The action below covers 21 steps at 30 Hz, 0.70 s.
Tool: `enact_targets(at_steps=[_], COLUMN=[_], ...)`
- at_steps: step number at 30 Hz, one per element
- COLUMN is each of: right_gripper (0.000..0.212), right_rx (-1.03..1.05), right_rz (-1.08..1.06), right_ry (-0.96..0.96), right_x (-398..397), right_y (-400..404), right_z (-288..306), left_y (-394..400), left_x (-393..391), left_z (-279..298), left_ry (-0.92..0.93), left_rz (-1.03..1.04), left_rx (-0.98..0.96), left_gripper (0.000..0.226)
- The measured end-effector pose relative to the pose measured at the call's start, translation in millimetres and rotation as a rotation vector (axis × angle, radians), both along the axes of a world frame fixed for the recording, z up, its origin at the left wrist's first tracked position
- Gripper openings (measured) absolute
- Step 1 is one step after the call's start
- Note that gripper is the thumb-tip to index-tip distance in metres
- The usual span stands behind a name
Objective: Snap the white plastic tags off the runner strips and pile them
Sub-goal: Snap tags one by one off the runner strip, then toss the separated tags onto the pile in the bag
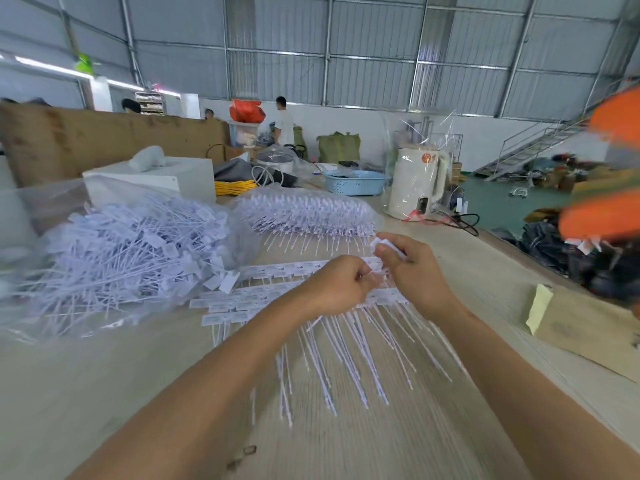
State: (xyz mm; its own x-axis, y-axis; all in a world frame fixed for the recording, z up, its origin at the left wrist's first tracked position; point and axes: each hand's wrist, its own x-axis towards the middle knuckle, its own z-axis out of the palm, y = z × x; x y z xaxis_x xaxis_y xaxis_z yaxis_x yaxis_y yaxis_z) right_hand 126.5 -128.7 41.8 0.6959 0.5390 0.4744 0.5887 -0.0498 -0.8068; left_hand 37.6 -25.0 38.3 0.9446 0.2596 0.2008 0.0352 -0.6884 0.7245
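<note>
On the worktop (104, 393), runner strips (277, 299) lie at centre under both hands. A pile of loose tags (131, 251) sits to their left, a bagged bundle of strips (304, 213) behind, a kettle (415, 181) behind-right.

Factory or warehouse hall: corrugated metal walls (374, 46) on steel frame, metal staircase (533, 147), stuffed sacks (338, 147), long table (104, 375) heaped with white plastic tags (131, 251).

White tags (131, 251) heaped at ten o'clock. Pale wood-grain table (346, 445). Light blue perforated basket (355, 183), yellow cable coil (233, 187) at twelve o'clock.
</note>
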Motion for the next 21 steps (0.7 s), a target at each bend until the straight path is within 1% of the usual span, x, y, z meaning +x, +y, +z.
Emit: enact_targets(at_steps=[2, 4, 7, 9, 11, 14, 17, 19, 21], right_gripper=[0.026, 0.027, 0.025, 0.027, 0.031, 0.038, 0.038, 0.034, 0.032], right_rx=[-0.035, -0.052, -0.067, -0.067, -0.116, -0.176, -0.224, -0.244, -0.295], right_rz=[0.015, 0.067, 0.175, 0.271, 0.359, 0.457, 0.516, 0.503, 0.449], right_ry=[-0.013, -0.057, -0.078, -0.078, -0.086, -0.103, -0.149, -0.185, -0.2], right_x=[-12, -31, -68, -92, -119, -156, -182, -188, -184], right_y=[13, 33, 70, 98, 126, 168, 202, 221, 238], right_z=[0, 1, 1, 0, -3, -8, -9, -6, -5], left_y=[12, 27, 52, 69, 86, 111, 137, 157, 178], left_x=[-21, -49, -99, -134, -169, -215, -246, -252, -245], left_z=[-3, -4, -4, -3, -4, -8, -7, -3, 1], left_ry=[-0.041, -0.055, -0.087, -0.116, -0.117, -0.055, -0.003, 0.03, 0.101], left_rz=[0.032, 0.083, 0.203, 0.28, 0.364, 0.475, 0.596, 0.693, 0.788], left_rx=[0.052, 0.114, 0.217, 0.255, 0.295, 0.373, 0.456, 0.519, 0.569], left_gripper=[0.03, 0.032, 0.034, 0.028, 0.024, 0.023, 0.026, 0.029, 0.026])
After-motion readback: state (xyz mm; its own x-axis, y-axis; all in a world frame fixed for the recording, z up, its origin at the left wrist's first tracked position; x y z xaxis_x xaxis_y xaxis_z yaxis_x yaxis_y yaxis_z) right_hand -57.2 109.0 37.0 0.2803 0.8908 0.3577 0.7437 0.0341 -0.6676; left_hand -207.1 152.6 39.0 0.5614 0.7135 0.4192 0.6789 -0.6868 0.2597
